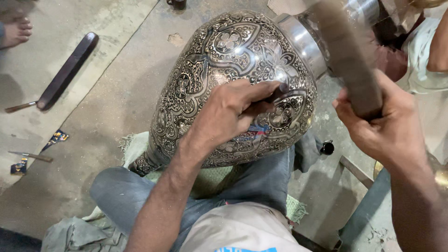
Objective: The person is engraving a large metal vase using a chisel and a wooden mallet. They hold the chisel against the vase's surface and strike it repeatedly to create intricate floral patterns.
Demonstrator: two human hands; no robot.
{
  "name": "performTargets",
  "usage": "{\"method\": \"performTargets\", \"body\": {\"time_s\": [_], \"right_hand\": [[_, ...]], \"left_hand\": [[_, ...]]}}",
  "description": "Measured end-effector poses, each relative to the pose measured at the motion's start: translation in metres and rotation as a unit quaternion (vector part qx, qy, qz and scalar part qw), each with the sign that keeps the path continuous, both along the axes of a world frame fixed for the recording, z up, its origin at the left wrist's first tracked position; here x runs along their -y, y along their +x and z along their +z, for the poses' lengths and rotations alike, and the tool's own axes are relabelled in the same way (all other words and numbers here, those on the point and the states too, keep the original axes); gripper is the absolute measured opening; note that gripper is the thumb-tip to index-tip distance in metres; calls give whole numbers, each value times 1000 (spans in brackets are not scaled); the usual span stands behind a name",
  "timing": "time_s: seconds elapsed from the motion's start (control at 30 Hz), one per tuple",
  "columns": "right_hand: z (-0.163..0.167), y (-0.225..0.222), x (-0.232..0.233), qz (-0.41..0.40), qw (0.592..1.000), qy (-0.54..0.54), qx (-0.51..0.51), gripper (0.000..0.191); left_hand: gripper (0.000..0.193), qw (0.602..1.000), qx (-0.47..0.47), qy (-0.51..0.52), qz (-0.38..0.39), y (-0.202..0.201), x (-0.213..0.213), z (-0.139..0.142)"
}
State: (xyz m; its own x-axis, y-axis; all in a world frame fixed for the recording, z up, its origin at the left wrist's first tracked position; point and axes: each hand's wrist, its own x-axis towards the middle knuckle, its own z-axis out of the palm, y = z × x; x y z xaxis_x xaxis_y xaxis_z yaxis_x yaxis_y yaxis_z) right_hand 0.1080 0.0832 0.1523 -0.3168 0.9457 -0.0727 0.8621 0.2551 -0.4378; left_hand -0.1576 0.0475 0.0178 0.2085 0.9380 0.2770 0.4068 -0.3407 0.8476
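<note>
The large engraved metal vase point(233, 79) lies tilted on the person's lap. On its side the left hand point(231, 114) rests, fingers pinching a thin dark tool. Right of the vase, the right hand point(385, 126) has fingers wrapped around a wooden mallet handle point(347, 56).

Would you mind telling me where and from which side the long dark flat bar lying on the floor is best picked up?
Grip the dark bar around its middle, coming down from above across its narrow width. It lies flat on the concrete floor, apart from the engraved vase and both hands, so nothing blocks it. Its thin lower end looks too slim for a steady hold.
</note>
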Motion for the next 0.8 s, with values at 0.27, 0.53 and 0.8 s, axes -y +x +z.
{"method": "performTargets", "body": {"time_s": [0.27, 0.53, 0.8], "right_hand": [[16, -25, 9, 85, 961, 171, 199, 15], [19, -28, 14, 88, 958, 178, 209, 19], [2, -5, 10, 21, 998, 47, -26, 14]], "left_hand": [[39, 998, 38, 58, 0, 1, 2, -3], [33, 994, 42, 103, 13, 0, 4, -5], [38, 1000, 12, 14, 15, 0, 8, -7]]}}
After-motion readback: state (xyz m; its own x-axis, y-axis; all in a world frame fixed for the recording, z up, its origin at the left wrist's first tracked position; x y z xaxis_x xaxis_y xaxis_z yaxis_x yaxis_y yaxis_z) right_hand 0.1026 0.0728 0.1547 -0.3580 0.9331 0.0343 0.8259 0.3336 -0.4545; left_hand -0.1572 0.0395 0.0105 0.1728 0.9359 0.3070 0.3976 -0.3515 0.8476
